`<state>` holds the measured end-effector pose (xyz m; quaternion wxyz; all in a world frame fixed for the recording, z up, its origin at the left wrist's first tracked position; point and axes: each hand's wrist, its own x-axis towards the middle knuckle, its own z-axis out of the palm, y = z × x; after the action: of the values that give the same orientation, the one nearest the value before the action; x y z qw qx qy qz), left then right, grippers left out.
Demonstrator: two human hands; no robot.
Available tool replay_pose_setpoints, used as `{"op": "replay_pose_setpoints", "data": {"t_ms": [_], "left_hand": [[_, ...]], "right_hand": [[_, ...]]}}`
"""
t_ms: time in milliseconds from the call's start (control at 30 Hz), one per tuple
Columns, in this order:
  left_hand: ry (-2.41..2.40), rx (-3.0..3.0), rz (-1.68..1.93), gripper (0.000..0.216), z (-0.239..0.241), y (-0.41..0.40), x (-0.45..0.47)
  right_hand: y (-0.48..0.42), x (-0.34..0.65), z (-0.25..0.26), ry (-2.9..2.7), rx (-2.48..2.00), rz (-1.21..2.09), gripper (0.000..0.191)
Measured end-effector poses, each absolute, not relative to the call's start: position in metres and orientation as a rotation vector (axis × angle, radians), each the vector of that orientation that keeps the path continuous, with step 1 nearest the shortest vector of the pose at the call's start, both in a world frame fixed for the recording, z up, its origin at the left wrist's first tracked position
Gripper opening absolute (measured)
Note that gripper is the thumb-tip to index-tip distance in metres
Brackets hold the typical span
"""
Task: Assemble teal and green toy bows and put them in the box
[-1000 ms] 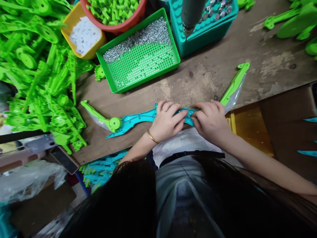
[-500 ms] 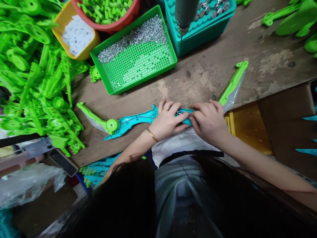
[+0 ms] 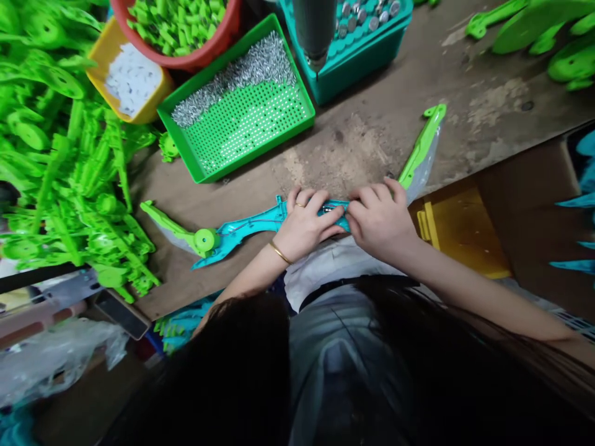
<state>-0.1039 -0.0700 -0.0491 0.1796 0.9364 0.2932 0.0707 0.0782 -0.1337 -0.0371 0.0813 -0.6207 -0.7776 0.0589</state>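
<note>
A blue plastic toy bow [image 3: 253, 227] lies along the near edge of the wooden table, its inside facing up with a thin wire running along it. At its left end sits a green limb [image 3: 179, 232] with a round hub; another green limb [image 3: 422, 148] rises at the right. My left hand [image 3: 307, 222] is closed around the bow's middle, thumb and fingers gripping both edges. Close beside it, my right hand [image 3: 379, 217] pinches the bow's right part with bent fingers. Small metal parts show between the hands. The bow's right end is hidden under my right hand.
Behind the bow stand a green basket [image 3: 251, 133] of screws, a teal box [image 3: 357, 74] holding round metal pieces, a red bowl [image 3: 186, 59] and a yellow bin [image 3: 162, 93]. A power driver [image 3: 316, 31] hangs above the teal box. Green parts [image 3: 79, 161] pile up at left.
The view has shifted slightly, so the containers and bow appear further left. Both hands keep their hold on the bow with little visible change in finger position.
</note>
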Motion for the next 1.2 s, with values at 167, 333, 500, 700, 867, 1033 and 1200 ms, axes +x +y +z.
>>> {"op": "replay_pose_setpoints", "data": {"t_ms": [167,333,500,700,867,1033,1200], "left_hand": [[0.817,2.598,0.227,0.042,-0.048,-0.068,-0.104],[0.814,2.6,0.243,0.043,-0.047,-0.068,-0.104],[0.84,2.691,0.245,0.039,-0.042,-0.074,-0.1],[0.742,2.729,0.247,0.028,-0.042,-0.084,-0.095],[0.733,2.722,0.258,0.031,-0.047,-0.084,-0.094],[0.721,2.738,0.296,0.031,-0.049,-0.083,-0.094],[0.728,2.734,0.291,0.031,-0.05,-0.084,-0.095]], "right_hand": [[-0.158,0.09,-0.04,-2.233,-1.713,0.04,0.017],[-0.176,0.1,-0.04,-2.159,-1.598,-0.095,0.022],[-0.182,0.106,-0.045,-2.099,-1.634,-0.02,0.029],[-0.177,0.105,-0.046,-2.144,-1.676,0.103,0.017],[-0.176,0.113,-0.034,-2.228,-1.645,0.106,0.021],[-0.18,0.12,-0.036,-2.196,-1.592,0.0,0.015],[-0.178,0.113,-0.038,-2.356,-1.622,-0.108,0.019]]}}
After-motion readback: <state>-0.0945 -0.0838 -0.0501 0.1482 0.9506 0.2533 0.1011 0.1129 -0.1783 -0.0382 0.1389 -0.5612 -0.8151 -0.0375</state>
